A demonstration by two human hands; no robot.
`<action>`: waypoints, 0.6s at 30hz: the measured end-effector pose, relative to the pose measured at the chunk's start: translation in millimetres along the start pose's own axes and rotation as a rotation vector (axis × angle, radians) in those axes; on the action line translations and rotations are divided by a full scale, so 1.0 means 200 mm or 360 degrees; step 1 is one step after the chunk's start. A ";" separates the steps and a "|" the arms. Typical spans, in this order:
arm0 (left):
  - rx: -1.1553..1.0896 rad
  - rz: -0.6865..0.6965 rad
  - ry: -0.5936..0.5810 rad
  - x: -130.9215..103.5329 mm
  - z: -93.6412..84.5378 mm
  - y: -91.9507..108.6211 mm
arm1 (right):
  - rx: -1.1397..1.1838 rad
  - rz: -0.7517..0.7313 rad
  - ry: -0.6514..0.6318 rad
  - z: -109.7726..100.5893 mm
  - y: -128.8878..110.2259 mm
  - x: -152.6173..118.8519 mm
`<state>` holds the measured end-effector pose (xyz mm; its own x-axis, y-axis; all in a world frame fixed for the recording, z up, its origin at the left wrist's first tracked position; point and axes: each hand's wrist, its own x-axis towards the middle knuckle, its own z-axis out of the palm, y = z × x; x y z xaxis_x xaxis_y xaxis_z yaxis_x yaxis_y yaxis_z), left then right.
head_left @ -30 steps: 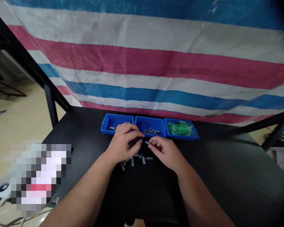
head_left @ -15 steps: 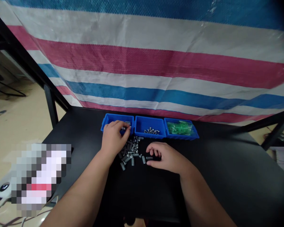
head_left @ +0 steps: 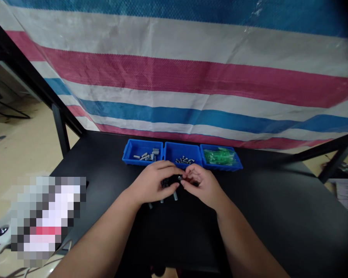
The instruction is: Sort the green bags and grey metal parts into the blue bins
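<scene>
Head view: right hand (head_left: 205, 187) pinching small metal piece (head_left: 179, 178), just in front of middle blue bin (head_left: 181, 149). Left hand (head_left: 153, 182) alongside, thumb and fingers spread; contact unclear. Close two-handed handling; calls for steady fingertips.

Striped sheet (head_left: 174, 77) in blue, white and red, spanning the rear of the black table (head_left: 278, 193); black frame bars (head_left: 60, 129) at either side; pale cables (head_left: 4, 253) at lower left; printed paper (head_left: 343, 195) at far right.
</scene>
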<state>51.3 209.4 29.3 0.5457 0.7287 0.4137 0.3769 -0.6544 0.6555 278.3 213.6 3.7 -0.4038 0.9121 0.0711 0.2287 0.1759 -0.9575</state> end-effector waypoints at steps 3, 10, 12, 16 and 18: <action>-0.0032 -0.0063 -0.0021 0.00 0.01 -0.02 | 0.0276 0.0043 -0.0045 0.03 0.01 0.00; -0.0177 -0.0171 0.0098 -0.01 0.00 -0.03 | 0.0485 0.0044 0.0015 0.10 0.04 0.03; -0.0187 -0.0153 0.0100 -0.01 0.00 -0.03 | 0.0448 0.0031 0.0038 0.11 0.05 0.03; 0.0069 -0.0285 0.0588 -0.01 -0.03 -0.07 | 0.0040 -0.0012 0.0211 0.09 0.08 0.04; 0.0275 -0.0508 0.0873 -0.02 -0.06 -0.11 | -0.0362 -0.0035 0.0205 0.08 0.08 0.04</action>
<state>31.8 223.5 21.2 -0.0563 0.8597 0.5078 0.5969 -0.3787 0.7073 264.0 217.4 -16.7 -0.2979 0.9442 0.1404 0.4204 0.2618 -0.8688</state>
